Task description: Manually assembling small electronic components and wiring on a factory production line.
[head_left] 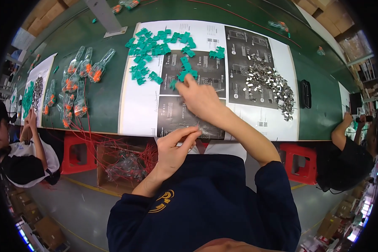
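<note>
My right hand (pixel 199 98) pinches a green piece (pixel 182 75) at the pile's edge on the paper (pixel 140 109), my left hand (pixel 174 145) pinches something tiny, and I might knock other green pieces (pixel 151 44) away.

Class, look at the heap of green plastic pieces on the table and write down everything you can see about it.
The green plastic pieces are small, blocky, teal-green parts, matte like moulded plastic, all seemingly the same kind. They lie loose in a scattered heap on the printed paper sheets spread over the green table, thickest at the far left and thinning toward the middle. The right hand reaches into the near edge of the heap, fingertips on one piece. A pile of small silvery metal parts lies apart to the right.
</note>
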Tool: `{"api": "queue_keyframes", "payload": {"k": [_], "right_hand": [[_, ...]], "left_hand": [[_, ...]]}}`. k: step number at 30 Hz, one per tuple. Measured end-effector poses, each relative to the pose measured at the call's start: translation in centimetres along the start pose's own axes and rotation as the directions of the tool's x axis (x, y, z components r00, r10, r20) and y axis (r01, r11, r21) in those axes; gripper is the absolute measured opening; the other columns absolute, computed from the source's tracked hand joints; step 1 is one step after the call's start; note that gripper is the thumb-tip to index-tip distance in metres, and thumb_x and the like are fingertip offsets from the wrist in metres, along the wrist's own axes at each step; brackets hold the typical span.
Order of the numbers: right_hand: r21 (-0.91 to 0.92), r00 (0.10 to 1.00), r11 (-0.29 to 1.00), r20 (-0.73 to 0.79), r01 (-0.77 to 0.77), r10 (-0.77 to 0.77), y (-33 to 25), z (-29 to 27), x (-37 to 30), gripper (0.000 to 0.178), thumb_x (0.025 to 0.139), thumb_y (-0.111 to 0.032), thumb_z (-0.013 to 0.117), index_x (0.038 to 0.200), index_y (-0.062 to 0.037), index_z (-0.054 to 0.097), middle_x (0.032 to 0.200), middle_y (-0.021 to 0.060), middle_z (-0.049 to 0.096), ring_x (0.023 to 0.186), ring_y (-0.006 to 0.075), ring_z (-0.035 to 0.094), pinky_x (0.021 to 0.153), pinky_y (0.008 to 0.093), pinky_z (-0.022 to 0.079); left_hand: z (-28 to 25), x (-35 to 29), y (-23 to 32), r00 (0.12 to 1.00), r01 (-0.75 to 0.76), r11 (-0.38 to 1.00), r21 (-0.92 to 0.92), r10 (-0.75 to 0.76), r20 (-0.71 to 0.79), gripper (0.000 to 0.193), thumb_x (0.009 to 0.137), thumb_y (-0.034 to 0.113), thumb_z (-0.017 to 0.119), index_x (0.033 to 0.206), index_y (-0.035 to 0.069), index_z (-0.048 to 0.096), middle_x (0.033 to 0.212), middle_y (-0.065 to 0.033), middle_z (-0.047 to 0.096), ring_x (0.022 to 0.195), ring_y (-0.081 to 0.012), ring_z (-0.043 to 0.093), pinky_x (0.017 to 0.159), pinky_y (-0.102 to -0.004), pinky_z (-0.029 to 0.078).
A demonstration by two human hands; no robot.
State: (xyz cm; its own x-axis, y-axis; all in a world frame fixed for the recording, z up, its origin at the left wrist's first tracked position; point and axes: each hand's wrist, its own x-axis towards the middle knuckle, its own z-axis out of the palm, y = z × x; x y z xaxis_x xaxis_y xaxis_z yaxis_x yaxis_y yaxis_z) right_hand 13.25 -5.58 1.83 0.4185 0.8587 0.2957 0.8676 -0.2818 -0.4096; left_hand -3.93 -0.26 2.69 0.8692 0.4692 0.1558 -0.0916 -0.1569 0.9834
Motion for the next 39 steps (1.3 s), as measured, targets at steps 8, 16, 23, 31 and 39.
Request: {"api": "queue_keyframes", "payload": {"k": [8,16,23,31,39], "right_hand": [[-0.006,0.989,0.998,0.138,0.059,-0.058,3.0,-5.7,-10.3,0.04,0.071,0.004,0.063,0.108,-0.0116,0.062,0.11,0.0084,0.057,0.067,0.027,0.065,0.054,0.0372,0.052],[0.063,0.896,0.925,-0.23,-0.375,0.379,8.5,-9.5,-13.5,0.025,0.082,0.001,0.067,0.105,-0.0077,0.069,0.1,0.007,0.062,0.07,0.0155,0.061,0.056,0.0248,0.048],[0.04,0.911,0.952,-0.281,-0.302,0.301,8.9,-8.8,-13.3,0.014,0.083,0.0,0.068,0.097,-0.0044,0.068,0.094,0.0055,0.062,0.064,0.0108,0.055,0.052,0.0226,0.043],[0.255,0.925,0.963,-0.338,-0.09,0.176,-0.2,-7.1,-13.0,0.014,0.076,0.003,0.073,0.088,-0.0014,0.067,0.085,0.0073,0.062,0.057,0.0072,0.049,0.047,0.023,0.037],[0.241,0.892,0.966,-0.409,-0.097,0.192,-1.3,-6.2,-13.1,0.017,0.071,0.003,0.075,0.084,-0.0022,0.066,0.08,0.0075,0.061,0.062,0.0179,0.062,0.053,0.0272,0.05]], "left_hand": [[0.7,0.4,-1.2,0.969,0.244,0.93,-0.275,-0.222,0.109,0.017,0.088,-0.002,0.064,0.105,-0.005,0.066,0.093,-0.0109,0.072,0.074,-0.0092,0.065,0.066,-0.0216,0.053],[3.2,1.5,-0.8,0.934,0.225,0.964,-0.143,-0.172,0.314,0.016,0.092,0.002,0.062,0.107,-0.004,0.064,0.093,-0.01,0.071,0.079,-0.0094,0.065,0.07,-0.0212,0.052],[3.7,2.0,-0.5,0.905,0.375,0.889,-0.264,-0.29,0.31,0.014,0.091,0.004,0.064,0.102,-0.003,0.066,0.089,-0.0078,0.07,0.082,-0.0103,0.066,0.071,-0.0215,0.053],[4.6,1.3,-0.3,0.987,-0.082,0.997,0.012,0.08,0.136,0.012,0.083,0.001,0.071,0.094,-0.002,0.067,0.078,-0.0084,0.07,0.065,-0.0111,0.066,0.057,-0.0224,0.053],[4.6,1.1,0.0,0.974,-0.198,0.978,0.068,0.188,0.127,0.011,0.079,0.0,0.074,0.087,-0.002,0.066,0.072,-0.009,0.067,0.06,-0.0132,0.065,0.052,-0.0235,0.052]]}}
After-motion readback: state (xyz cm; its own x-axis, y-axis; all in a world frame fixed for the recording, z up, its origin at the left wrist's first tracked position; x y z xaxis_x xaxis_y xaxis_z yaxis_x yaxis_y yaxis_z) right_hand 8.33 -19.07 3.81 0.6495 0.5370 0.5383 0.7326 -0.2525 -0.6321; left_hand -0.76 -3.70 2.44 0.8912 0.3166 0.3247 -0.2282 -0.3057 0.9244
